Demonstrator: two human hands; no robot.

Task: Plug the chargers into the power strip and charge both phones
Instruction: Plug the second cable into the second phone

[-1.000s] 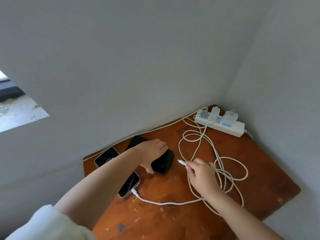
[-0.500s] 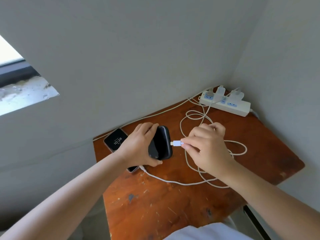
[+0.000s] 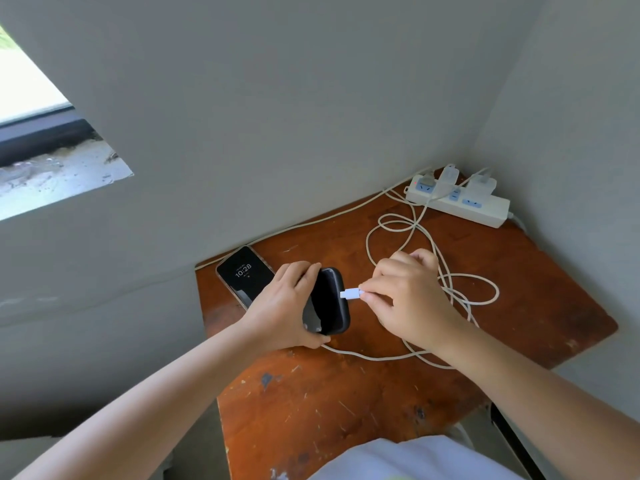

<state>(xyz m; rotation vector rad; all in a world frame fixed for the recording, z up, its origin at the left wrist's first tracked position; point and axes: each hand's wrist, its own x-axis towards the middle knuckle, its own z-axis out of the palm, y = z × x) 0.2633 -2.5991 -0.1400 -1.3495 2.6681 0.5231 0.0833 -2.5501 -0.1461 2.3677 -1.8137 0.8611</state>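
My left hand (image 3: 282, 308) grips a black phone (image 3: 329, 301) tilted up on its edge above the wooden table (image 3: 346, 403). My right hand (image 3: 408, 296) pinches the white cable plug (image 3: 349, 293), whose tip touches the phone's bottom edge. A second phone (image 3: 242, 271) lies flat at the table's back left, its screen lit and showing 10:28. A white power strip (image 3: 485, 211) sits in the far corner with two white chargers (image 3: 479, 183) plugged in. White cables (image 3: 415, 237) loop from them across the table.
Grey walls close the table in at the back and right. One white cable (image 3: 363, 355) runs under my hands towards the lit phone's side. A window ledge (image 3: 52, 174) shows at the far left. The table's front part is scratched bare wood.
My left hand lifted the black phone off the table onto its edge. My right hand brought the cable plug from beside the cable loops up to the phone's end.
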